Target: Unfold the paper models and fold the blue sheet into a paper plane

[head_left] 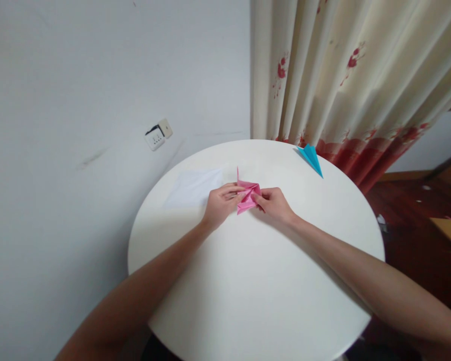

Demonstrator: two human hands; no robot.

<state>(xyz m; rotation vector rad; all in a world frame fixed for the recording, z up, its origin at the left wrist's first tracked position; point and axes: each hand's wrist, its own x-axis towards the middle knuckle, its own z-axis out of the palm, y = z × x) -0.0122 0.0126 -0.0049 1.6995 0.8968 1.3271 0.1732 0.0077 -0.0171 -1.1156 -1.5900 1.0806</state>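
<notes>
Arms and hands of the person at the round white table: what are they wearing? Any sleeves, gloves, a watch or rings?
The left arm and right arm are bare along all that is in view, with no sleeve edge. The left hand and right hand are ungloved; no watch or bracelet at either wrist. Rings are too small to rule out.

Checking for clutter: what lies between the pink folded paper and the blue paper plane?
The head view shows only bare table between the pink folded paper and the blue paper plane.
</notes>
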